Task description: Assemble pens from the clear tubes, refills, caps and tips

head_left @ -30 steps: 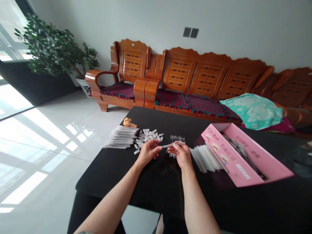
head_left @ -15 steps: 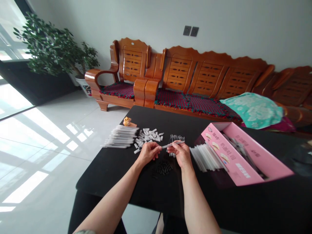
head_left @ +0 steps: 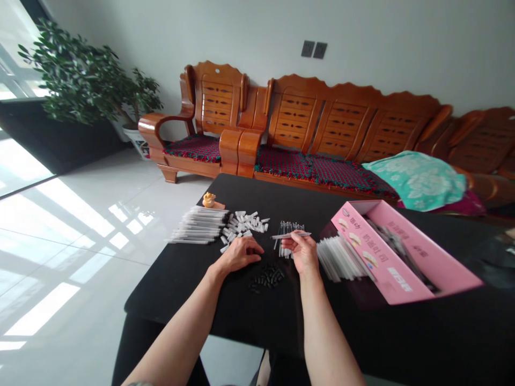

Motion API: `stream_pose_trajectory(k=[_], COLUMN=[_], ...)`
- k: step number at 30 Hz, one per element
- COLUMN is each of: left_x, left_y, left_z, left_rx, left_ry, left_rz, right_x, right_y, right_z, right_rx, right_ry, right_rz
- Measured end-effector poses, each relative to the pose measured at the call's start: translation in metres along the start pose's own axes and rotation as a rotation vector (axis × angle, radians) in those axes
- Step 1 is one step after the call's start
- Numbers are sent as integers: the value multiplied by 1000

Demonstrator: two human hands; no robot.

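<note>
In my right hand [head_left: 302, 252] a slim whitish pen barrel [head_left: 286, 235] is pinched between thumb and fingers, its left end free. My left hand [head_left: 242, 254] hovers low over the table with fingers loosely bent and apart, and nothing shows in it. Just right of and below it lies a pile of small black pieces [head_left: 269, 277]. Short white caps [head_left: 246, 222] are scattered beyond the left hand. Behind the right hand sits a row of thin pen refills [head_left: 286, 228], partly covered by it. Empty-looking translucent tubes [head_left: 341, 258] lie to its right.
A stack of white pens with dark ends [head_left: 199, 225] lies at the table's left, by a small yellow figurine [head_left: 208, 200]. An open pink box [head_left: 372, 262] holding dark items stands at the right on the black table [head_left: 173, 289]. Behind is a wooden sofa [head_left: 298, 118].
My left hand has let go of the barrel's left end and moved left and down toward the black pieces. My right hand keeps the barrel and has shifted slightly right.
</note>
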State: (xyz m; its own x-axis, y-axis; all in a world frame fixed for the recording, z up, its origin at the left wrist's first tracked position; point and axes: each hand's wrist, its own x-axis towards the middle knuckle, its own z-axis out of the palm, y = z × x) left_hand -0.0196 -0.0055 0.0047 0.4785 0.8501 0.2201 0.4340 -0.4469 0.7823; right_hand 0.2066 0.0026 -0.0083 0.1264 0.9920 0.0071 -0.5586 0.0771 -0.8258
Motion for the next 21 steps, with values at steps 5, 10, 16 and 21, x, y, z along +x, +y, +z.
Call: stream_pose_trajectory(k=[5, 10, 16, 21], left_x=[2, 2, -3, -5], left_y=[1, -8, -12, -8], left_z=[4, 1, -19, -22], left_rx=[90, 186, -39, -399], left_ry=[133, 397, 336, 271], left_rz=[-13, -152, -193, -229], right_x=[1, 4, 6, 5], right_y=[0, 2, 4, 3], right_z=[-1, -6, -9, -7], right_rx=[8, 11, -2, 2], right_ry=[32, 56, 26, 29], right_rz=[-23, -39, -39, -36])
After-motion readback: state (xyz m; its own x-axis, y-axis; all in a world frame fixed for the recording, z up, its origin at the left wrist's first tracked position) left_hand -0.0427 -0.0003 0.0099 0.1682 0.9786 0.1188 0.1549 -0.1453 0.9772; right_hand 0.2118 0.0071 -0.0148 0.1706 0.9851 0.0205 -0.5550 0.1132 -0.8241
